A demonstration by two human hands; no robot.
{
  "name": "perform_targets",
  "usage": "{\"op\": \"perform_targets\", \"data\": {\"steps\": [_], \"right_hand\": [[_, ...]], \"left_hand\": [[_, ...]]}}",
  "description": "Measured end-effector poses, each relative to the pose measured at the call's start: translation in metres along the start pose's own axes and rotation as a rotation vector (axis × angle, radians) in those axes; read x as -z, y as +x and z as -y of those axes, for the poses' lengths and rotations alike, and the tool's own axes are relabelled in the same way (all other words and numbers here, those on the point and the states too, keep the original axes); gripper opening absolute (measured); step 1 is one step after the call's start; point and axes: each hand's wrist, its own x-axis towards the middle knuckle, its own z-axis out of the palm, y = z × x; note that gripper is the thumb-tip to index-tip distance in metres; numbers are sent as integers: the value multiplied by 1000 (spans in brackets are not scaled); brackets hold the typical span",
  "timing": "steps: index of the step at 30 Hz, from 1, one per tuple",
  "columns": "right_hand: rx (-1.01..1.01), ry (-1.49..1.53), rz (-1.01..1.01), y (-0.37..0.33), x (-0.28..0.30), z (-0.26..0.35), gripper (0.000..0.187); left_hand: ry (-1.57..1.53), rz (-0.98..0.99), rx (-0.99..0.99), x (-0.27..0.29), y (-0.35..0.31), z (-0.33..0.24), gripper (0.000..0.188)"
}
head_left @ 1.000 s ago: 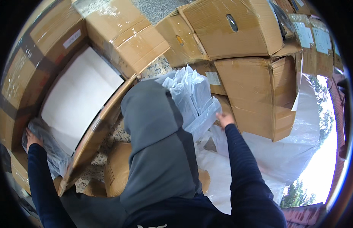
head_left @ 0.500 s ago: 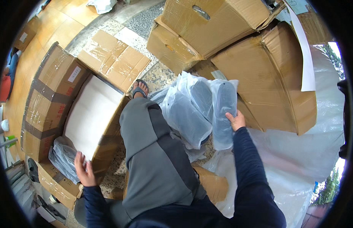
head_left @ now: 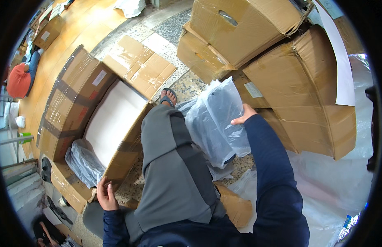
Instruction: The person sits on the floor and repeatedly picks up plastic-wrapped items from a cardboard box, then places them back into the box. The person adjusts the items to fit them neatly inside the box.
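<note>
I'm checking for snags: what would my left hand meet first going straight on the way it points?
Your left hand would probably meet the open carton's side wall first; exact depth is unclear.

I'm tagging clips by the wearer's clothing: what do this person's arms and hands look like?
Both arms wear long, dark navy-blue fabric sleeves, creased and reaching the wrists. The bare left hand and bare right hand wear no gloves.

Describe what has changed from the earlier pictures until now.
The left hand came off the grey plastic and is now by the open box's near edge. The right hand brought the bagged piece leftward, against the other wrapped ones. The white sheet stayed in the box.
</note>
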Motion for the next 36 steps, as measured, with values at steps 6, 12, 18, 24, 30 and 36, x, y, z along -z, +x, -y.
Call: {"op": "perform_targets", "data": {"steps": [6,12,18,24,30,36], "right_hand": [[-61,132,-183,-28,31,-2,95],[452,803,114,-96,96,96,56],[392,1288,370,-73,24,165,55],[-61,-217,-213,-21,-122,29,58],[-270,-174,-182,-38,-156,-45,57],[-120,-224,-543,-75,-75,20,57]], "left_hand": [[-252,68,-26,-28,28,-33,32],[-618,453,-310,-87,73,-187,90],[-834,464,-200,-59,103,-207,101],[-371,-63,151,68,161,-52,78],[687,-58,395,47,179,88,109],[739,-362,596,23,165,151,104]]}}
